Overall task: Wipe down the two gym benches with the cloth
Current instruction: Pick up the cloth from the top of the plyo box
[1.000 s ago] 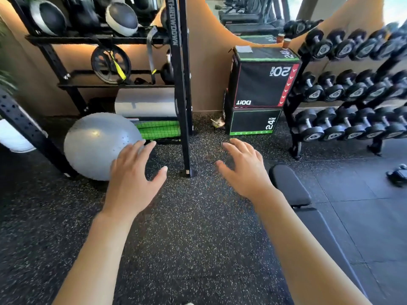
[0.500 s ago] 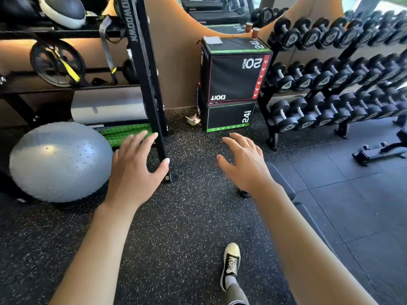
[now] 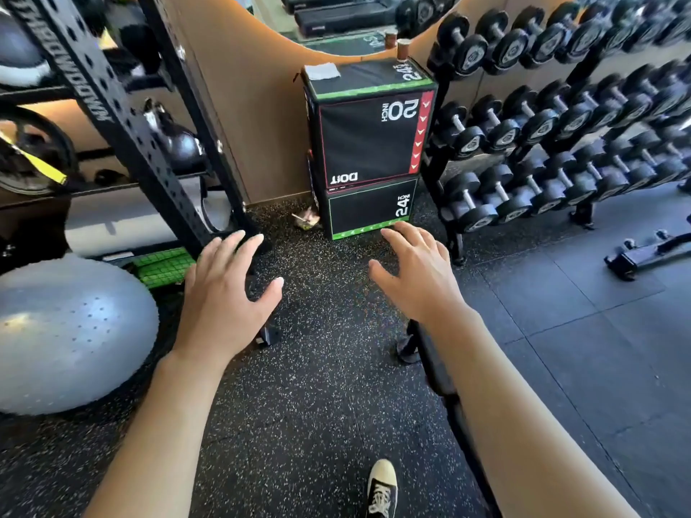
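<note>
Both hands held out over the speckled black rubber floor [image 3: 299, 405], left hand [image 3: 220, 304] & right hand [image 3: 418, 278] w/ fingers spread, each grip released, holding nothing. Folded white cloth [image 3: 322, 71] lies on top of the stacked black plyo box [image 3: 368, 140], well beyond both hands. Black padded gym bench [image 3: 433, 364] sits under the right forearm, mostly hidden by it.

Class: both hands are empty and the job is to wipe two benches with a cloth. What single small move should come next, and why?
Probably reach the right hand up to the folded white cloth lying on top of the stacked black box. Both it and the left hand are open and hold nothing, and wiping cannot start without the cloth. The bench is mostly hidden behind the right forearm.
</note>
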Demonstrator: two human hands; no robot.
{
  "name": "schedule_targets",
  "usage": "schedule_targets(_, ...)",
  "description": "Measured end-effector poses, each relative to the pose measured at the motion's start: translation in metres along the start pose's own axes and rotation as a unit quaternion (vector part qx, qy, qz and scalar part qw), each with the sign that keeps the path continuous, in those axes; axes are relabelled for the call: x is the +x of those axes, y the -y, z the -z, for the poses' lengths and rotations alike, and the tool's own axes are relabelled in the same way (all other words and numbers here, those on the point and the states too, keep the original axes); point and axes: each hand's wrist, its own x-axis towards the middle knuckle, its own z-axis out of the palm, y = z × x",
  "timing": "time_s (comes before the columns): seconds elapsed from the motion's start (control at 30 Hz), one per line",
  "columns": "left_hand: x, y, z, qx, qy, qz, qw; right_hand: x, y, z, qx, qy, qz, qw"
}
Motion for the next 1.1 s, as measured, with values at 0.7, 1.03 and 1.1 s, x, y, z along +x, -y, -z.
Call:
schedule_targets(0.7, 0.258, 0.032, -0.092, -0.028, 0.007, -0.003, 1.0, 0.234, -0.051, -0.054, -0.025, 0.014, -0.055, 0.998)
schedule_targets(1.03, 0.4, 0.1, -0.099, -0.065, 0.021, -0.023, 0.997, 0.367, -0.007, -0.078, -0.038, -0.002, -0.088, 0.995)
schedule_targets(1.1, 0.418, 0.106, -0.101, -0.073, 0.023, -0.027, 0.997, 0.383, -0.004, -0.08, -0.041, -0.002, -0.095, 0.995)
